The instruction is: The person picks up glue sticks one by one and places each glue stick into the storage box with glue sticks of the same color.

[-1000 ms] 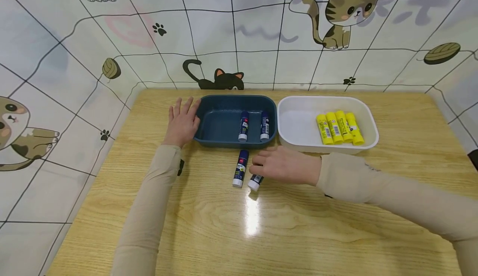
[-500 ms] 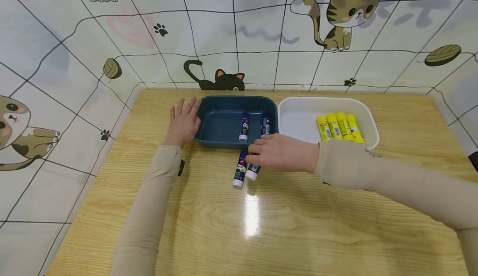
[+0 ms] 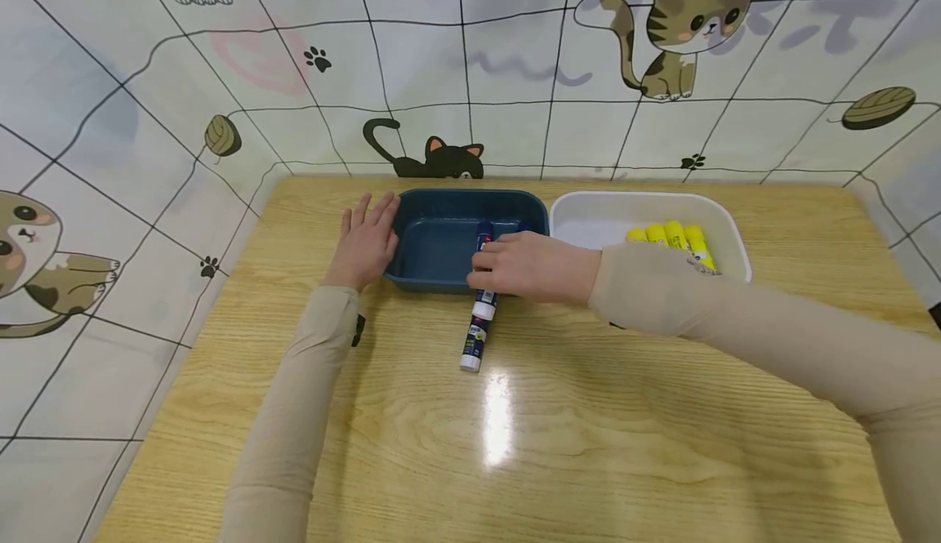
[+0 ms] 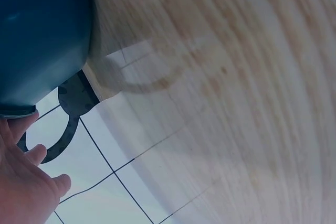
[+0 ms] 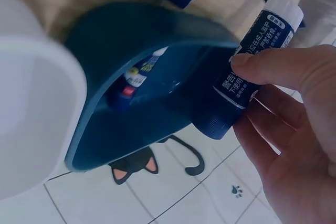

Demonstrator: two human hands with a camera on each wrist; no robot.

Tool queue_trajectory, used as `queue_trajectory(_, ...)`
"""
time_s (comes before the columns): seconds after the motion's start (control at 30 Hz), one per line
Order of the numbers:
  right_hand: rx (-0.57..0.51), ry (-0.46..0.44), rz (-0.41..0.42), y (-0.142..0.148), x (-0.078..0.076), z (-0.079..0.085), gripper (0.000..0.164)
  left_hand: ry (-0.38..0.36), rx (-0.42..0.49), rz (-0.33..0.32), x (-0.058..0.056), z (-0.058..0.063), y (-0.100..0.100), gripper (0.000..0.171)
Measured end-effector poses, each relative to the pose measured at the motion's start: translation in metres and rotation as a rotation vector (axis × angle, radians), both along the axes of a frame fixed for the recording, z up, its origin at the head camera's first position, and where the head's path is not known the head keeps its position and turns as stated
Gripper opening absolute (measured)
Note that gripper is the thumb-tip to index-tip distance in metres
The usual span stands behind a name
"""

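My right hand [image 3: 525,267] is over the front rim of the dark blue bin [image 3: 430,283]. Between thumb and fingers it pinches a navy glue stick [image 5: 257,56] with a white end, tilted in the right wrist view. Inside the bin lie two more navy glue sticks, one showing its cap [image 3: 484,231], the other mostly hidden by the hand. Another navy glue stick [image 3: 474,344] lies on the table before the bin, its upper part covered by the held one in the head view. My left hand [image 3: 363,242] rests with extended fingers against the bin's left end.
To the right, close beside the blue bin, stands a white bin [image 3: 724,216] with several yellow glue sticks [image 3: 675,235], partly covered by the right sleeve. A cat-patterned tiled backdrop [image 3: 515,61] rises behind the wooden table [image 3: 412,445].
My right hand has lifted the navy glue stick from the table and carried it forward and slightly left, over the blue bin's front rim. The left hand stays against the bin.
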State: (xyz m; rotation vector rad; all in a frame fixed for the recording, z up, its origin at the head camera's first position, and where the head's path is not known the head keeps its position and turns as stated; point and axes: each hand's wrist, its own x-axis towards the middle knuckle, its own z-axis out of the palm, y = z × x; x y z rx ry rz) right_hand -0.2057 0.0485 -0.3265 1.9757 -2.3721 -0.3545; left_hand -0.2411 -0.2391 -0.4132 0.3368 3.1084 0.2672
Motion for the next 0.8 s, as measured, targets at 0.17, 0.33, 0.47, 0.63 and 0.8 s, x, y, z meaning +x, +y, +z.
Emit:
queue_trajectory(0.17, 0.051, 0.009, -0.032, -0.004, -0.015, 0.001, 0.049, 0.002, -0.001, -0.006, 0.000, 0.000, 0.000, 0.054)
queue_trajectory(0.33, 0.086, 0.028, -0.043, -0.011, -0.028, 0.003, 0.043, 0.000, -0.011, -0.008, 0.001, 0.002, 0.000, 0.054)
queue_trajectory(0.47, 0.146, 0.025, -0.053, -0.018, -0.038, 0.001, 0.038, -0.006, -0.009, -0.005, 0.001, 0.002, -0.001, 0.054)
queue_trajectory(0.63, 0.218, -0.003, -0.064, -0.023, -0.049, -0.005, 0.035, -0.007, -0.010, -0.006, 0.001, 0.001, -0.001, 0.054)
queue_trajectory(0.8, 0.292, -0.015, -0.086, -0.028, -0.057, -0.013, 0.037, -0.002, -0.019, -0.005, -0.001, -0.001, 0.000, 0.055)
